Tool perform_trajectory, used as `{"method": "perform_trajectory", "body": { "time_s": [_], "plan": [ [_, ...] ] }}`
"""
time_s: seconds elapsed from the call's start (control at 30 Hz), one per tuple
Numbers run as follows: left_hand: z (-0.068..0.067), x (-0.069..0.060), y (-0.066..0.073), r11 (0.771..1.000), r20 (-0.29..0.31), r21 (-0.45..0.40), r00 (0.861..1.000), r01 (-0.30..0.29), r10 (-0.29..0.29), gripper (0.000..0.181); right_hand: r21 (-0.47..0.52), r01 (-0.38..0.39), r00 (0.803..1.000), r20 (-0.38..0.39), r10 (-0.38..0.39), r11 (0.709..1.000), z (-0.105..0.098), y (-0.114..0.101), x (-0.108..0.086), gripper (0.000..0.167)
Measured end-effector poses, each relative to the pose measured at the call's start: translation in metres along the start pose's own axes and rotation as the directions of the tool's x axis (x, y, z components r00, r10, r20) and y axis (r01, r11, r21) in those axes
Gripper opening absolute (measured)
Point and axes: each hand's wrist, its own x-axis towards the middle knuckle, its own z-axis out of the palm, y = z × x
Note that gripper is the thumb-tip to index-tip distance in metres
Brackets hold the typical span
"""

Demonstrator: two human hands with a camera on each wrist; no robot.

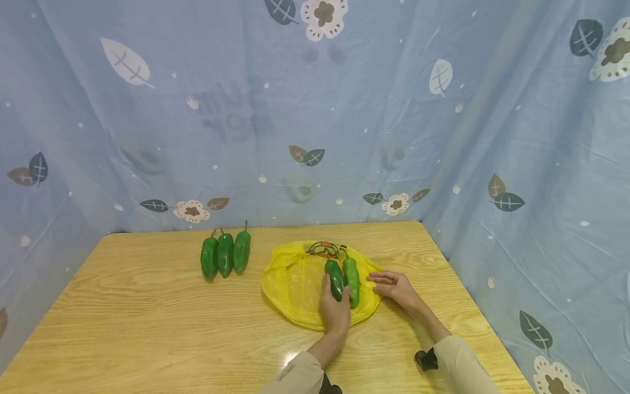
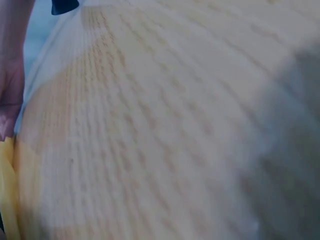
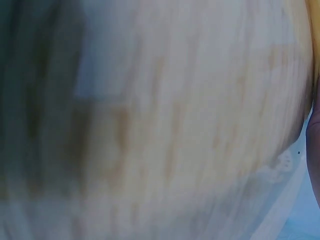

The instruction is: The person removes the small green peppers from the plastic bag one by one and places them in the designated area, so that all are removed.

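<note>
In the head view a yellow bag [image 1: 297, 295] lies flat on the wooden table, an orange and dark drawstring [image 1: 324, 250] at its far edge. My left hand [image 1: 336, 312] grips a dark green pepper [image 1: 334, 276] over the bag, thumb and fingers on either side of its lower part. Beside it a lighter green pepper [image 1: 351, 284] lies on the bag. My right hand [image 1: 397, 290] touches the bag's right edge with its fingertips, fingers fairly straight. The left wrist view shows the right hand [image 2: 10, 95] above some yellow bag [image 2: 7, 185].
Three green peppers [image 1: 225, 254] lie side by side at the back left of the table [image 1: 147, 323]. A blue patterned curtain [image 1: 246, 109] hangs behind the table and along both sides. Black devices are on both wrists.
</note>
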Motion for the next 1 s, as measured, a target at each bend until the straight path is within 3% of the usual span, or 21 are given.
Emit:
{"method": "perform_trajectory", "body": {
  "time_s": [0.2,0.47,0.57,0.87,1.0],
  "plan": [
    [0.003,0.000,-0.002,0.998,-0.048,0.028,0.998,-0.050,0.051,0.057,0.001,-0.001,1.000,-0.004,0.001,1.000,0.000,-0.001,-0.001,0.045],
    [0.006,0.001,0.000,1.000,-0.119,0.003,0.993,0.015,-0.015,0.057,-0.006,-0.012,1.000,0.011,0.012,1.000,0.001,-0.001,-0.002,0.046],
    [0.006,0.004,0.001,1.000,-0.143,0.016,0.990,0.017,-0.015,0.059,-0.003,-0.009,1.000,0.012,0.009,1.000,0.001,-0.001,-0.002,0.045],
    [0.000,0.011,-0.008,0.997,-0.139,0.058,0.989,-0.045,0.053,0.059,0.000,-0.020,1.000,-0.003,0.020,1.000,0.002,0.001,-0.001,0.044],
    [-0.004,0.014,-0.013,0.999,-0.142,0.042,0.989,-0.028,0.033,0.060,-0.003,-0.013,1.000,-0.001,0.013,1.000,0.002,0.001,-0.001,0.045]
  ]
}}
